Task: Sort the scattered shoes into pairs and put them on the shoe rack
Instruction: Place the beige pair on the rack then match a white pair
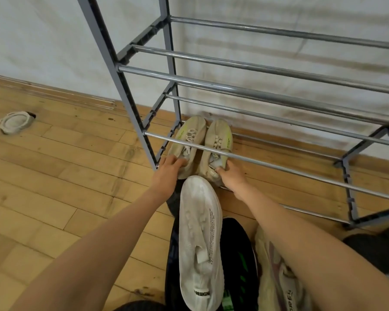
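A wooden plank floor (61, 176) carries a grey metal shoe rack (256, 95) standing against the wall. A beige pair of sneakers (200, 144) sits at the rack's bottom left corner. A white sneaker (200, 239), a black-and-green shoe (240, 265) and a cream shoe (276, 272) lie before the rack; a round pale object (15, 122) lies near the floor's left edge.

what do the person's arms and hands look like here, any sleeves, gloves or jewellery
Both arms are bare from the bottom edge of the picture to the fingertips: no sleeve shows on either one. The left hand and the right hand wear no gloves, and no watch, bracelet or ring can be seen. No markings show on either forearm. The fingernails are too blurred to describe.
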A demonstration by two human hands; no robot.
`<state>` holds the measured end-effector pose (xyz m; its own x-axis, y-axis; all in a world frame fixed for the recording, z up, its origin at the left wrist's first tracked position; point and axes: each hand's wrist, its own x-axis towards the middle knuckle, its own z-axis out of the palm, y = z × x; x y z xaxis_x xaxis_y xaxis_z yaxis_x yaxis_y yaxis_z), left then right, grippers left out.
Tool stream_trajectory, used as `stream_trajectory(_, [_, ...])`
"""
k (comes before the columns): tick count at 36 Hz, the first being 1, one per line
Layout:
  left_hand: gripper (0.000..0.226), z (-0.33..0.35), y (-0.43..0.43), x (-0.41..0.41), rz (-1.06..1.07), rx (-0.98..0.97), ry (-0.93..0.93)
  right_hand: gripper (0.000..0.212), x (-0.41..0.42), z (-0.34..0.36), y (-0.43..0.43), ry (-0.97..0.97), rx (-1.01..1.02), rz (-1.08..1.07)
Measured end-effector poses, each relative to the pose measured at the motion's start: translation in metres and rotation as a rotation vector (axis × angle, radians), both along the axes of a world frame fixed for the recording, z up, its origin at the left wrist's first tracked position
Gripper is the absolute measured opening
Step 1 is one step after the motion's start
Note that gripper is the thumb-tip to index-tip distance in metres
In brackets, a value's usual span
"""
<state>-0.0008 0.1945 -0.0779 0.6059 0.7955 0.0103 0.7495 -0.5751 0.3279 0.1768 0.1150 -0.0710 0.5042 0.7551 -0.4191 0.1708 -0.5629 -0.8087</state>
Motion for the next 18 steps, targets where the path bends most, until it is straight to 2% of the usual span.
stream_trajectory(4, [0.060,0.001,-0.002,0.000,0.019,-0.032,0.001,0.039,0.000,0.003,-0.003,0.042,0.002,0.026])
stream_trajectory(8, [0.060,0.009,-0.008,0.002,0.012,-0.147,-0.044,0.039,0.000,0.010,-0.009,0.054,-0.055,0.061])
stream_trajectory(11, [0.069,0.018,-0.014,-0.001,0.003,-0.152,-0.023,0.036,0.003,0.020,-0.018,0.025,-0.085,0.109])
stream_trajectory(14, [0.069,0.029,-0.032,-0.005,0.052,-0.157,-0.092,0.030,0.008,0.031,-0.034,-0.116,-0.121,0.222])
stream_trajectory(18, [0.047,0.040,-0.071,-0.014,0.170,-0.256,-0.210,0.039,0.014,0.042,-0.069,-0.347,-0.162,0.392])
